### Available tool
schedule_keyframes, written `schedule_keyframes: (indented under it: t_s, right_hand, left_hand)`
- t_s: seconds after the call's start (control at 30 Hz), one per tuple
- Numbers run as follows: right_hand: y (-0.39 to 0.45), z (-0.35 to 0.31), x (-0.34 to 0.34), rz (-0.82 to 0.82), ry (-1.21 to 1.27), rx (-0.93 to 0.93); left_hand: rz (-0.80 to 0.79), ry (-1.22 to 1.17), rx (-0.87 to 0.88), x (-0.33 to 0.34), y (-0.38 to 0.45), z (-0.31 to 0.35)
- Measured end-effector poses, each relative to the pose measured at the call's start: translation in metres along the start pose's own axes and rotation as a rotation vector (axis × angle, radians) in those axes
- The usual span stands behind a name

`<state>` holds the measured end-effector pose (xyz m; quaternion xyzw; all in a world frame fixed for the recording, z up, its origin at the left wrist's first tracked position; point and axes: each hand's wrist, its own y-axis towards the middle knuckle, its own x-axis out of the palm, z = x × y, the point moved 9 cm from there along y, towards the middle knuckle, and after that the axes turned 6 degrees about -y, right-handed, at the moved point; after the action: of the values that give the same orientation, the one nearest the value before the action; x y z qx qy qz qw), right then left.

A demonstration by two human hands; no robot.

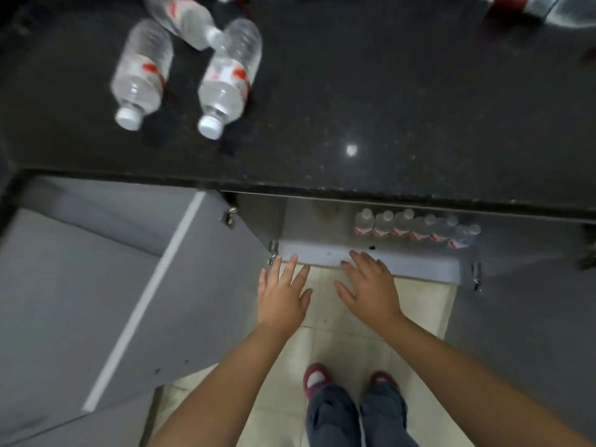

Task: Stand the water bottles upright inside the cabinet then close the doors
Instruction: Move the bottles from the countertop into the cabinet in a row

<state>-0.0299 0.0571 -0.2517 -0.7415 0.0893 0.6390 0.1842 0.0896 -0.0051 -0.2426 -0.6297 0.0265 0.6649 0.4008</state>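
Three clear water bottles with red-and-white labels lie on their sides on the black countertop point(354, 91): one at the left point(142, 74), one beside it point(230, 75), one behind them point(183, 17). Below the counter the grey cabinet point(371, 258) stands with both doors swung out. Inside it a row of several bottles point(416, 225) stands upright at the right. My left hand point(282, 298) and my right hand point(371, 287) hover open, palms down, in front of the cabinet's bottom shelf edge, holding nothing.
The left cabinet door point(180, 285) swings out wide to the left; the right door point(532, 301) stands out to the right. More bottles point(541, 6) lie at the counter's far right. My feet in red shoes point(317, 379) stand on pale floor tiles.
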Motion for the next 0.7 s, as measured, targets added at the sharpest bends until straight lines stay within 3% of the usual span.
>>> schedule_keyframes:
  t_s: [0.27, 0.53, 0.7]
  right_hand:
    - [0.026, -0.087, -0.154, 0.423, 0.143, -0.177]
    - [0.088, -0.124, -0.234, 0.524, 0.024, -0.215]
    - [0.137, -0.159, -0.235, 0.455, -0.113, -0.412]
  left_hand:
    - [0.281, -0.128, -0.063, -0.146, -0.060, -0.050]
    - [0.441, -0.151, -0.187, -0.241, -0.055, -0.119]
    - [0.425, -0.336, -0.322, -0.270, -0.017, -0.160]
